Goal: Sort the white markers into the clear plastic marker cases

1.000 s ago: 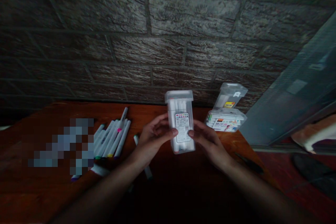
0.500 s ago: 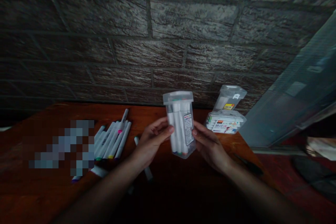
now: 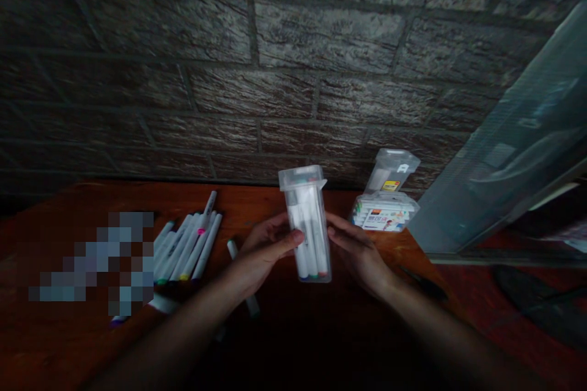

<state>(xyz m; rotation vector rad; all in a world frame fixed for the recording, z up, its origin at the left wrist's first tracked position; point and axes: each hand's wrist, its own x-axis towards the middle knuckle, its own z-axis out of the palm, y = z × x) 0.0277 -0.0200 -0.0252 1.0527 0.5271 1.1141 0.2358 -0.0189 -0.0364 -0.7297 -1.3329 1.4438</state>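
Observation:
Between my hands, slightly tilted above the table, is a clear plastic marker case (image 3: 308, 226) with a lid on top and several white markers inside. My left hand (image 3: 270, 250) grips its left side, thumb on the front face. On the right side, my right hand (image 3: 360, 250) holds the case with thumb and fingers. Several loose white markers (image 3: 186, 250) with coloured ends lie in a row to the left. Just beside my left hand lies a single marker (image 3: 232, 248), partly hidden by my forearm.
At the table's back right stand a second clear case (image 3: 394, 171) and, before it, a filled marker box (image 3: 385, 212). A dark object (image 3: 424, 284) lies near the wooden table's (image 3: 247, 201) right edge. A stone-block wall (image 3: 284, 91) rises behind; a blurred patch covers the left.
My hands have turned the marker case, so its printed label has swung rightward out of sight and the markers now face me. The view has shifted slightly.

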